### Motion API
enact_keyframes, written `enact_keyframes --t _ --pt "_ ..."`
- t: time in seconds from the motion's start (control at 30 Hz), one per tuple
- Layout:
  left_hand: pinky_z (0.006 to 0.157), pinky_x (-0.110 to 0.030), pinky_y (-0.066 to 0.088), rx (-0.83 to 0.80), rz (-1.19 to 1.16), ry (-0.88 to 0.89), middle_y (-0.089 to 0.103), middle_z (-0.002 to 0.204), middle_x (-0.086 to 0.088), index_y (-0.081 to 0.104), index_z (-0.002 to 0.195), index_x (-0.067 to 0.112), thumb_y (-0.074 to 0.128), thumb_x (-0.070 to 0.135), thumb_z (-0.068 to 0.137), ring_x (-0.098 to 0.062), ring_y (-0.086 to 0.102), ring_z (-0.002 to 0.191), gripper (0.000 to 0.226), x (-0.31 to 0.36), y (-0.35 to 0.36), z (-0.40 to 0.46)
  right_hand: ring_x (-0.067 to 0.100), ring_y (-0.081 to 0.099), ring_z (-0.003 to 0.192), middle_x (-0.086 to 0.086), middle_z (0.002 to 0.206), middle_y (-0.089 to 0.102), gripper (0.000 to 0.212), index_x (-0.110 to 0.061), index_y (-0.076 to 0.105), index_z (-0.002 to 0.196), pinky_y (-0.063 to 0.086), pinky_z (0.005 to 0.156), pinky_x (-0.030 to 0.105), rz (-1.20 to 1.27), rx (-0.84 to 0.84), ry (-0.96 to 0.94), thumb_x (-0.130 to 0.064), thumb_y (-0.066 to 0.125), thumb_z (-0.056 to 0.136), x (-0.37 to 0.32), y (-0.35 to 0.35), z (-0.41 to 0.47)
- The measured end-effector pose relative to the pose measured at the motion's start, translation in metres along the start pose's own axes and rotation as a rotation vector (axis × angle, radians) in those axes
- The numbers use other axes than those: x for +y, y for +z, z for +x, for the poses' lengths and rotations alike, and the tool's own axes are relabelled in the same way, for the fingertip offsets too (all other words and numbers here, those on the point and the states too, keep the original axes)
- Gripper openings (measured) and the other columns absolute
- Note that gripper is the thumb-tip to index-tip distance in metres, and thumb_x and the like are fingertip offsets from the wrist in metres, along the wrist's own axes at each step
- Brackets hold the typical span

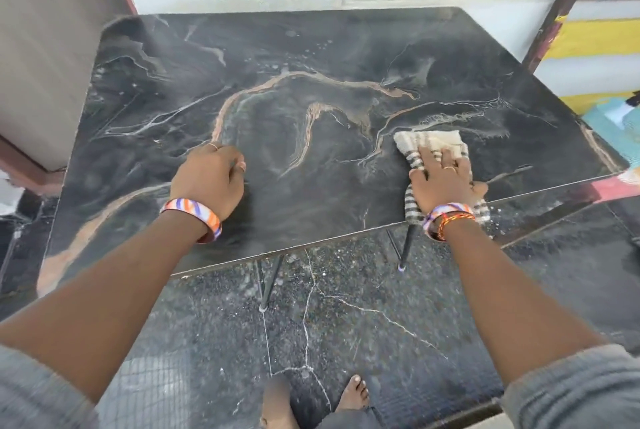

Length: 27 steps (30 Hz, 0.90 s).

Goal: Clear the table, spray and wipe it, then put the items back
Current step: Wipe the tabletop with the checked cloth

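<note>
The counter [311, 186] has a dark top with a marble pattern, with pale and orange veins running across it. Small drops and a wet, misty film are visible on the far part of the top, near the middle.

The right hand [445, 183] lies flat on a cloth [433, 144] near the right front corner of the counter. The fingers are spread and straight, pressing the cloth down on the surface; they do not curl around it. The cloth is beige with dark stripes. One part of it lies ahead of the fingers on the top, and another part hangs a little over the front edge, beside the wrist. A ring is on one finger, and a bangle with a red thread is at the wrist.

The left hand [211, 179] rests on the counter, left of the middle and well apart from the cloth. Its fingers are curled under, with the knuckles up, and it holds nothing that can be seen. A bangle [192, 217] with orange, white and purple stripes is on this wrist.

Under the front edge, two thin black legs [407, 248] of the counter stand on a dark speckled floor [346, 324] with white cracks. A bare foot [353, 394] is on the floor below. Grey sleeves cover both upper arms.
</note>
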<state>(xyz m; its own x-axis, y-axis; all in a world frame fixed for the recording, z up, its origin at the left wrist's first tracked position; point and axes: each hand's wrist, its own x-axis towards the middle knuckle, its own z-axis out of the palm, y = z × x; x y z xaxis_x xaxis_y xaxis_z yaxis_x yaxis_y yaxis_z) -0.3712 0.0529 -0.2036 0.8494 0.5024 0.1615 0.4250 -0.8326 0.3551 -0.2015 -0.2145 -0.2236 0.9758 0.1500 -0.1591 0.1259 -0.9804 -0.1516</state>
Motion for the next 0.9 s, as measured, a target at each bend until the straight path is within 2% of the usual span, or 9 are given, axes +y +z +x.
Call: enact_keyframes --t 0.1,0.23,0.3,0.4,0.57,0.63,0.77,0.9 --pt "0.085 -0.047 0.049 -0.014 0.015 -0.034 0.062 0.108 -0.02 0.063 0.103 0.005 0.046 0.012 0.089 -0.04 0.052 0.107 0.023 -0.003 -0.003 0.001 0.026 0.005 0.147 -0.005 0.159 0.011 0.05 -0.042 0.02 0.146 0.014 0.109 0.058 -0.018 0.014 -0.143 -0.039 0.029 0.096 -0.06 0.011 -0.023" --pt "0.089 -0.049 0.048 -0.023 0.011 -0.034 0.062 0.111 -0.021 0.063 0.106 0.004 0.045 0.009 0.088 -0.04 0.052 0.108 0.026 -0.004 -0.008 0.013 0.028 0.015 0.144 0.001 0.157 0.021 0.049 -0.041 0.028 0.142 0.021 0.106 0.055 -0.033 0.035 -0.624 -0.042 0.035 0.094 -0.136 0.034 -0.077" --pt "0.089 -0.049 0.047 -0.031 0.006 -0.037 0.061 0.111 -0.022 0.064 0.105 0.003 0.046 0.009 0.088 -0.04 0.051 0.109 0.026 0.001 -0.009 0.021 0.029 0.02 0.14 0.0 0.155 0.026 0.048 -0.043 0.033 0.14 0.022 0.104 0.054 -0.046 0.015 -0.748 -0.04 0.038 0.093 -0.147 0.039 -0.088" --pt "0.088 -0.05 0.048 -0.038 -0.011 -0.028 0.062 0.109 -0.022 0.064 0.101 0.003 0.048 0.011 0.088 -0.041 0.052 0.107 0.022 0.01 -0.01 0.033 0.032 0.016 0.14 -0.006 0.156 0.023 0.046 -0.049 0.031 0.139 0.015 0.109 0.056 -0.004 0.027 -0.615 -0.04 0.037 0.094 -0.124 0.033 -0.06" --pt "0.09 -0.046 0.048 -0.068 -0.011 -0.076 0.058 0.117 -0.018 0.061 0.112 0.007 0.047 0.015 0.091 -0.039 0.048 0.115 0.027 0.028 -0.004 0.051 0.034 -0.011 0.146 -0.004 0.16 0.007 0.053 -0.043 0.018 0.146 -0.005 0.115 0.058 -0.002 0.093 -0.041 -0.039 0.031 0.095 -0.036 0.007 0.033" --pt "0.088 -0.045 0.047 -0.056 0.0 -0.109 0.058 0.118 -0.016 0.061 0.113 0.008 0.047 0.017 0.091 -0.036 0.048 0.115 0.028 0.028 -0.001 0.057 0.034 -0.012 0.145 0.0 0.16 0.007 0.054 -0.038 0.018 0.148 -0.008 0.116 0.056 -0.01 0.12 0.076 -0.037 0.03 0.095 -0.012 -0.001 0.061" --pt "0.087 -0.044 0.048 -0.078 0.032 -0.131 0.059 0.118 -0.014 0.062 0.112 0.009 0.046 0.018 0.091 -0.035 0.05 0.114 0.028 0.024 0.005 0.077 0.03 -0.002 0.147 0.005 0.159 0.01 0.053 -0.028 0.022 0.149 -0.003 0.12 0.045 0.023 0.093 0.009 -0.032 0.03 0.097 -0.032 -0.004 0.097" --pt "0.087 -0.046 0.049 -0.045 0.052 -0.208 0.061 0.115 -0.015 0.062 0.11 0.009 0.045 0.017 0.091 -0.036 0.052 0.111 0.027 0.021 0.009 0.098 0.029 -0.001 0.147 0.007 0.159 0.01 0.053 -0.027 0.022 0.149 -0.002 0.12 0.041 0.001 0.074 -0.299 -0.032 0.032 0.097 -0.107 0.005 0.114"
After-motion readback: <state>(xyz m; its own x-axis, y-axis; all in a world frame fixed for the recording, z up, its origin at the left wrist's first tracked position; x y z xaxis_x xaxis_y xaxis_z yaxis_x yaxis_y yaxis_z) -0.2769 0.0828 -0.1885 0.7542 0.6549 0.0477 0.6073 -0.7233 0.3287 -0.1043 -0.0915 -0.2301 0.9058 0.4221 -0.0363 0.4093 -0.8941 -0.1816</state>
